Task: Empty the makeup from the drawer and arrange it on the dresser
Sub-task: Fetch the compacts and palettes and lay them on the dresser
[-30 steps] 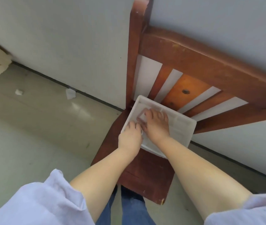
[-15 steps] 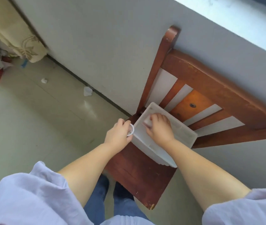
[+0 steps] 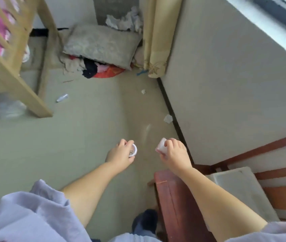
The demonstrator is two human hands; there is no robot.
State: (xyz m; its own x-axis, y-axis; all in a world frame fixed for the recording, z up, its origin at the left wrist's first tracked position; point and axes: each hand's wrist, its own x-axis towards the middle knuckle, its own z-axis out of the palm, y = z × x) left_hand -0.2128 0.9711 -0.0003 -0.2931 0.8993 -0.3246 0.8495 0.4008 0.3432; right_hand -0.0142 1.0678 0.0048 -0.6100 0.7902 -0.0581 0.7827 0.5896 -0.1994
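Observation:
My left hand (image 3: 119,154) is closed around a small round white jar (image 3: 133,151), its lid facing right. My right hand (image 3: 175,155) grips a small pale pink-white container (image 3: 161,147) by its near side. Both hands hang over the bare floor, left of the red-brown wooden chair (image 3: 172,198). A white plastic drawer tray (image 3: 240,191) rests on the chair seat at the lower right, behind my right forearm. Its inside looks pale and I make out no items in it. No dresser is in view.
A pale wooden bed frame (image 3: 16,67) stands at the upper left. A grey pillow (image 3: 100,44) on a clothes pile and a beige curtain (image 3: 156,35) lie ahead by the wall. Paper scraps (image 3: 168,118) and a small tube (image 3: 62,97) dot the floor.
Both hands have left the tray, each carrying an item, and swung left over the floor. The view has turned left, away from the chair toward the bed and pillow.

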